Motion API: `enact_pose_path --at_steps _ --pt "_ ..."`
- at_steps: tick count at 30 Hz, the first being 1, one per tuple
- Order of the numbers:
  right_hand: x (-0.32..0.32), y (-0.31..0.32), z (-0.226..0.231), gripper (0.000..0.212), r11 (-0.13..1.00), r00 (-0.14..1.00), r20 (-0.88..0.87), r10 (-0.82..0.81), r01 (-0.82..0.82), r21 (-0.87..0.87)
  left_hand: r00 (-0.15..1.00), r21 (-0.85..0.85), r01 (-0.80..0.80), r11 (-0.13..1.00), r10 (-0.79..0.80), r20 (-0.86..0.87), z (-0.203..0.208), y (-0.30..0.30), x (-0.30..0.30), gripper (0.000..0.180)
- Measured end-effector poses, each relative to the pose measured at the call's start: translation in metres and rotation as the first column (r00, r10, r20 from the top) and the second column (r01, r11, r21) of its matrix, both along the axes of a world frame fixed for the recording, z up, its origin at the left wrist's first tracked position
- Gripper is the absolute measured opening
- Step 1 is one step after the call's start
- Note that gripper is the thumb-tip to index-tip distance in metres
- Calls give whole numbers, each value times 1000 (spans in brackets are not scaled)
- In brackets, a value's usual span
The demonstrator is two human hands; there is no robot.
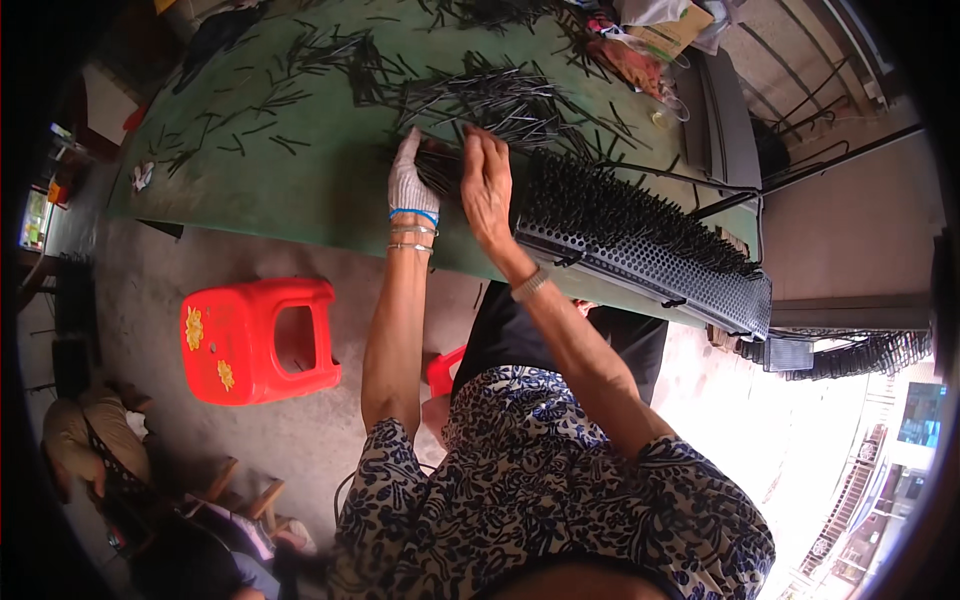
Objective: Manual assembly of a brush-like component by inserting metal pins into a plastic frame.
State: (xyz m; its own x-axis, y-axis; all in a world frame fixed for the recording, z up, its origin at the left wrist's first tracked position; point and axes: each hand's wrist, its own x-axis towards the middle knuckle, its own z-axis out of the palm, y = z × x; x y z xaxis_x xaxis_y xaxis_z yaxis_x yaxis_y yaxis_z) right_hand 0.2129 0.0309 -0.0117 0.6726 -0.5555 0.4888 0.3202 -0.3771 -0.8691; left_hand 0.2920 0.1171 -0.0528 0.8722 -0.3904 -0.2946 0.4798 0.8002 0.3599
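Both hands (450,185) amid black pins (500,100)

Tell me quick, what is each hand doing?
Left hand: gloved, closed on a bunch of black sticks.
Right hand: bare, fingers touching the same bunch.

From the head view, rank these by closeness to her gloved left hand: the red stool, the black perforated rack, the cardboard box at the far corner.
1. Black perforated rack, just right of the left hand.
2. Red stool, on the floor, lower left.
3. Cardboard box, far right corner of the table.
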Motion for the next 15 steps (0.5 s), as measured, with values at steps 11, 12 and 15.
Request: enact_pose_path --at_steps 11,12,15 --pt "14 6 -10 56 547 979 -148 140 48 836 949 309 -311 899 279 144 47 -27 -44 44" --pt "15 8 -8 52 475 979 -94 181 -4 880 945 364 -326 872 290 152 47 -24 -43 45" --pt "31 -10 -31 44 369 991 -36 128 -14 929 948 299 -284 911 220 231 50 -41 -43 50"
